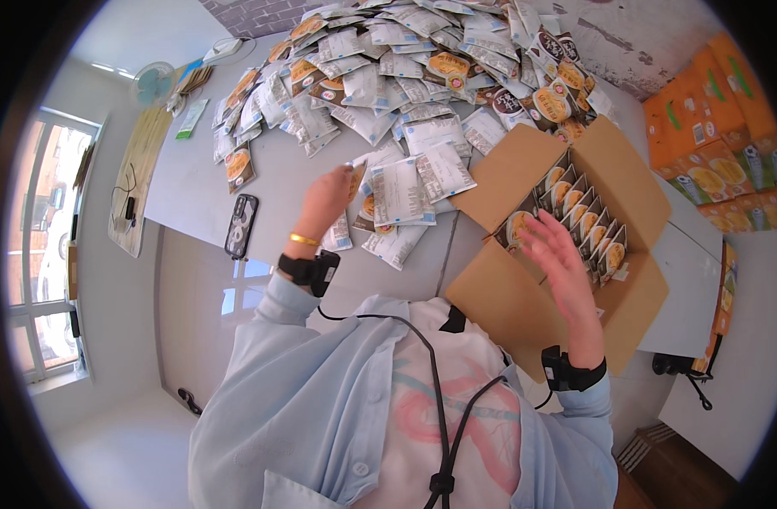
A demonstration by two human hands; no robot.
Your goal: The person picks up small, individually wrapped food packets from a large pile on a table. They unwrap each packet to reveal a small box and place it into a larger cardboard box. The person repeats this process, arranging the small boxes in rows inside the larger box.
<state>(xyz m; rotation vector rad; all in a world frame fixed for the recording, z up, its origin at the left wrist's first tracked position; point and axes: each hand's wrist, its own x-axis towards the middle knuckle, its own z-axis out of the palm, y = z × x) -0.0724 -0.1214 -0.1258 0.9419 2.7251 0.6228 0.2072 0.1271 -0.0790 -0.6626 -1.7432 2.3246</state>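
My left hand (330, 198) grips the edge of a food sachet (356, 181), seen nearly edge-on, with brown and orange print. Beneath and beside it lie loose sachets (398, 194), most with their white printed backs up. On the right, my right hand (557, 257) is over the near side of an open cardboard box (506, 280), its fingers apart and nothing seen in it. Inside the box, sachets (576, 210) stand upright in a row, orange-printed faces showing. One more sachet (518, 224) is in the box's left part, beside my right fingertips.
A large heap of sachets (394, 70) covers the back of the grey table (286, 184). A phone (241, 226) and a lone sachet (239, 167) lie at the left. Orange cartons (693, 127) are stacked at the right; a small fan (153, 85) stands back left.
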